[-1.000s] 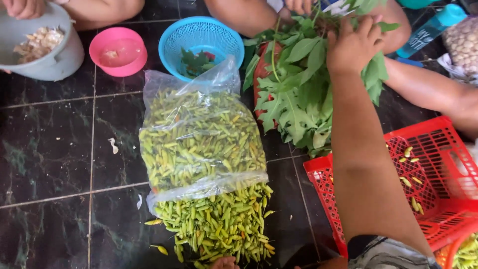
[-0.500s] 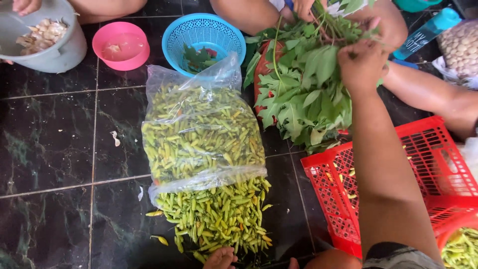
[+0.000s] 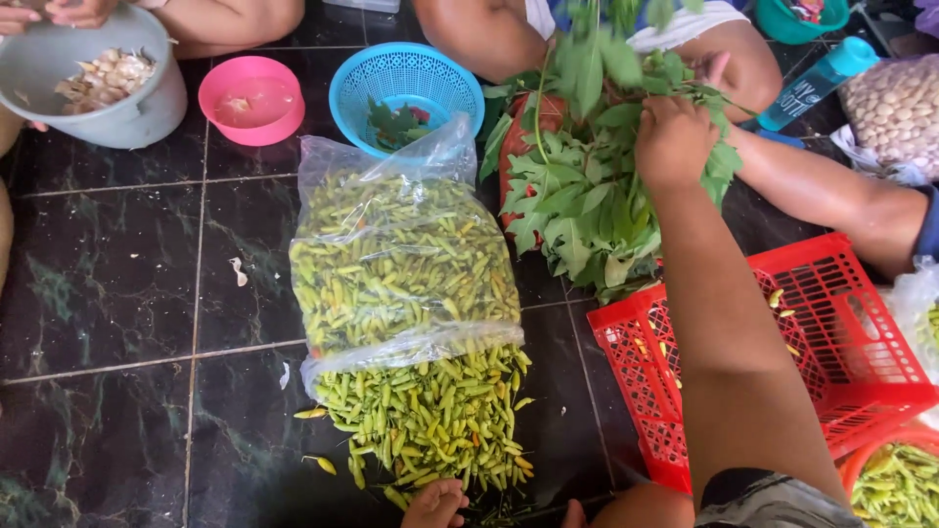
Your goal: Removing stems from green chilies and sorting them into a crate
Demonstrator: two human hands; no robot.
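On the dark tiled floor (image 3: 108, 293), a clear plastic bag (image 3: 396, 259) spills small green chillies (image 3: 430, 416), and the person's left hand (image 3: 435, 504) rests at the pile's near edge, fingers curled loosely. Further right, the right hand (image 3: 673, 142) reaches forward, fingers closed around stems in a bunch of green leaves (image 3: 587, 205). A red plastic basket (image 3: 861, 332) sits beside that forearm.

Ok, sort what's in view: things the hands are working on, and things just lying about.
In hand: right hand gripping the leafy green bunch; left hand at the spilled green chillies from the clear plastic bag.

Lying about: red basket, blue basket, pink bowl, grey bucket, teal bottle.
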